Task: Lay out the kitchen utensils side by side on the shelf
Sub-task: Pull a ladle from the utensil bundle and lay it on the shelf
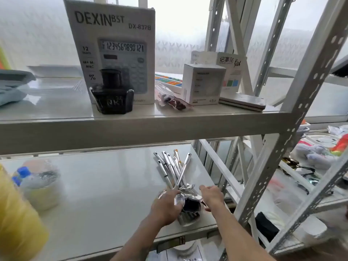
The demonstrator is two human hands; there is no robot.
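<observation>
So the utensils (174, 173) are all in one bunch on the lower shelf (105, 187), handles fanning away from the person and the working ends piled up right under the hands. Left hand (165, 206) is curled around the near end of the bundle, looks like it's pinning the heads down so nothing slides. Right hand (211, 196) sits just beside it, fingers loosely spread against the pile, can't tell if it actually has hold of one. Nothing's laid out side by side yet. My guess is they're steadying the heap to peel off single pieces. Plenty of bare shelf out past the left hand.
</observation>
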